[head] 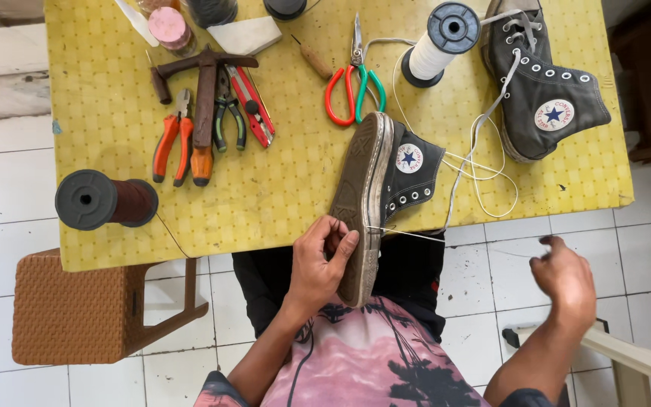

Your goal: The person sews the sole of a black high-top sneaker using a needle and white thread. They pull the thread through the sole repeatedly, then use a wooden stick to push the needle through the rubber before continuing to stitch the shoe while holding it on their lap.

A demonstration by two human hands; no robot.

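My left hand (322, 260) grips the sole edge of a black high-top sneaker (382, 192) that stands on its side, sole to the left, its toe resting toward my lap. A thin white thread (416, 234) runs taut from the sole's rim to my right hand (566, 279), which is pulled out to the right with fingers pinched on the thread. A second black sneaker (540, 83) lies at the table's far right, its white lace trailing. A white thread spool (437, 45) lies beside it.
The yellow table (280, 196) carries a dark red thread spool (107, 200), orange pliers (173, 139), a hammer (205, 90), red cutters (254, 105), scissors (354, 87) and an awl (314, 60). A brown wicker stool (77, 309) stands at the left on white floor tiles.
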